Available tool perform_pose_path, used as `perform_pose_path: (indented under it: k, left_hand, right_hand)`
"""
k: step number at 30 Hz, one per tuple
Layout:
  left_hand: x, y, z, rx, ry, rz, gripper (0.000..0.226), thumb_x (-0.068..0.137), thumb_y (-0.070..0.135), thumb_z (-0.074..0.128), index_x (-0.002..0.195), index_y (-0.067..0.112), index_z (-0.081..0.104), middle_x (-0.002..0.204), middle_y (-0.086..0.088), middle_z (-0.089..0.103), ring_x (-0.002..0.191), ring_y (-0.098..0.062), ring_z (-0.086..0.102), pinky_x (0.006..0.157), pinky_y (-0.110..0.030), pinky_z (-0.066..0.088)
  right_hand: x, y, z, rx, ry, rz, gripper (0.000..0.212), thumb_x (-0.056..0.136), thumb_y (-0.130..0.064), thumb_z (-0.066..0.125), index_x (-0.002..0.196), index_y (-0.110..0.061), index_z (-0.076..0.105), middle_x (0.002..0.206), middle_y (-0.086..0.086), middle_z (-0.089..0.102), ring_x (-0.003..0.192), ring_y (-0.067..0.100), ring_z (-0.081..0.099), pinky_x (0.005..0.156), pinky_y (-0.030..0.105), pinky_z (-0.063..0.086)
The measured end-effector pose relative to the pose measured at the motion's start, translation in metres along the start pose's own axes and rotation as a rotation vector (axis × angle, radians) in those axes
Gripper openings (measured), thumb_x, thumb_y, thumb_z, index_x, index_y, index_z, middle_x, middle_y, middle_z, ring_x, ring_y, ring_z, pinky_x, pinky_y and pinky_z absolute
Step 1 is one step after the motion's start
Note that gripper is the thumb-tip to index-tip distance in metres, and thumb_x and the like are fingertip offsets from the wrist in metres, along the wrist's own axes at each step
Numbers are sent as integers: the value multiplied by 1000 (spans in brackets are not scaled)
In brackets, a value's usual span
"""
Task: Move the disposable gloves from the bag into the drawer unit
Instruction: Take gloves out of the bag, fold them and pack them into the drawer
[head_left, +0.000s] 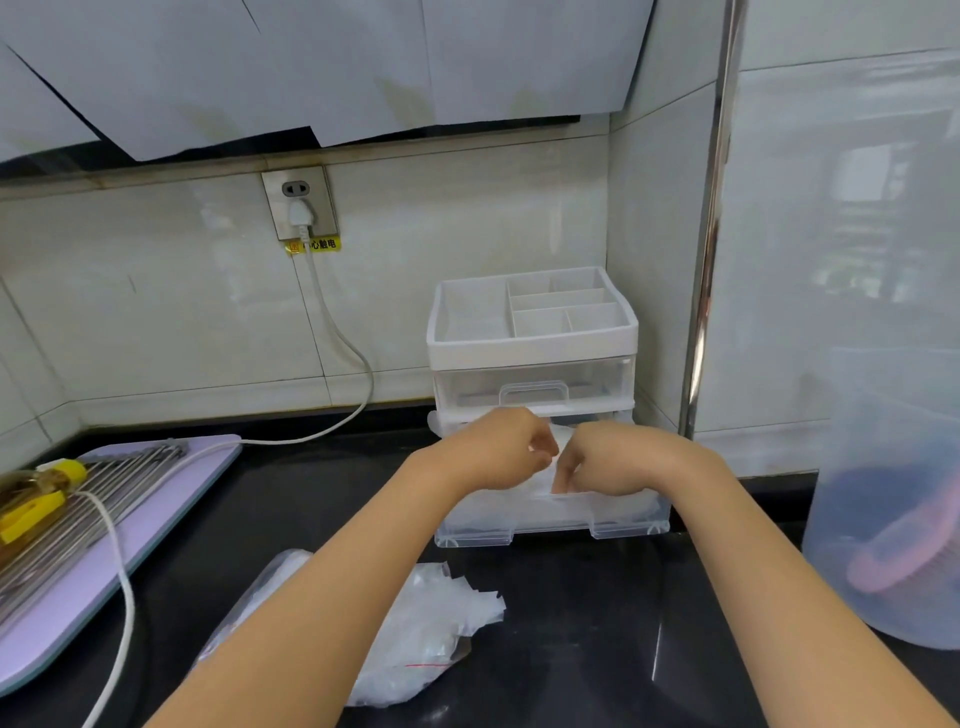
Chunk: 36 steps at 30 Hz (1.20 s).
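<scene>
While the bottom drawer (550, 525) of the drawer unit (530, 338) sits pulled out, left hand (498, 452) and right hand (608, 460) pinch a clear glove (563, 435) over it, fingers curled. The bag (415, 644) lies on the counter (582, 654) in front, holding more gloves (467, 603).

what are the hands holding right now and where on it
The left hand and right hand pinch the disposable gloves by their upper edge, above the open drawer.
</scene>
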<state>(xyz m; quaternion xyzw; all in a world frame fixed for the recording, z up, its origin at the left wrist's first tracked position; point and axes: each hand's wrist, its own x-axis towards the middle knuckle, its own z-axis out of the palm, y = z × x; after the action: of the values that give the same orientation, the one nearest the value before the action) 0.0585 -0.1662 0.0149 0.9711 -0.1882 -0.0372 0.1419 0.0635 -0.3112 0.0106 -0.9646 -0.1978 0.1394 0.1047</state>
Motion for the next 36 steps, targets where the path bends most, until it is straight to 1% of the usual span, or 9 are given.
perform_pose_path:
  k: [6, 11, 14, 17, 20, 23, 28, 32, 36]
  left_hand:
    - [15, -14, 15, 127, -247, -159, 58, 97, 36, 50, 148, 19, 30, 151, -1, 36, 133, -22, 40, 106, -31, 34]
    - [23, -24, 11, 209, -286, -186, 44, 98, 11, 41, 142, 9, 38, 142, -9, 45, 126, -27, 45, 99, -32, 37]
    - [25, -22, 10, 224, -286, -187, 47, 95, 3, 38, 141, 9, 38, 139, -10, 48, 122, -28, 47, 96, -32, 39]
    - [27, -25, 10, 228, -255, -183, 48, 93, 1, 40, 140, 11, 41, 137, -8, 49, 119, -27, 49, 95, -32, 40]
    - [27, -32, 8, 231, -207, -215, 46, 91, 4, 47, 137, 11, 44, 133, -9, 51, 116, -27, 51, 95, -33, 43]
    - [26, -31, 5, 265, -217, -218, 52, 89, 10, 57, 139, 12, 42, 135, -8, 50, 120, -26, 50, 99, -34, 43]
    - [14, -26, -9, 285, -202, -193, 65, 88, 21, 65, 146, 16, 36, 145, -5, 42, 129, -26, 44, 105, -35, 39]
    - [-14, -23, -25, 175, -79, -153, 57, 91, 18, 63, 144, 19, 40, 143, -2, 46, 128, -21, 46, 104, -30, 38]
    - [-47, -29, -36, 93, 108, -155, 44, 93, 17, 59, 136, 20, 50, 136, 2, 54, 120, -14, 52, 94, -21, 37]
  right_hand:
    - [4, 8, 2, 47, -3, 21, 24, 92, -17, 52, 107, -14, 72, 124, -1, 64, 112, 22, 59, 99, 40, 47]
    - [9, 7, 6, 49, 7, 71, 28, 92, -15, 50, 110, -3, 68, 124, 11, 63, 113, 29, 58, 98, 41, 47]
    - [14, 6, 8, 29, 55, 128, 25, 93, -9, 41, 95, -3, 65, 102, 12, 64, 90, 25, 61, 78, 32, 50]
    - [16, -3, 10, 1, 84, 221, 23, 92, -5, 37, 82, -7, 57, 79, 5, 51, 68, 16, 47, 61, 23, 39]
    - [19, -7, 14, -10, 87, 248, 30, 93, -9, 38, 110, -4, 62, 102, 9, 61, 82, 20, 50, 78, 28, 45]
    - [19, -8, 14, -12, 91, 266, 30, 93, -10, 38, 112, -5, 61, 114, 10, 62, 85, 20, 51, 80, 28, 45]
    - [18, -8, 13, 17, 111, 257, 27, 94, -10, 39, 111, -5, 59, 108, 9, 61, 86, 20, 52, 79, 28, 45]
    - [15, -7, 9, 62, 183, 242, 19, 91, -6, 39, 79, -7, 54, 72, 3, 48, 61, 14, 43, 55, 23, 36]
    - [-6, -7, -3, 133, 344, 146, 23, 94, -18, 45, 77, -7, 56, 72, 6, 55, 65, 20, 51, 54, 26, 38]
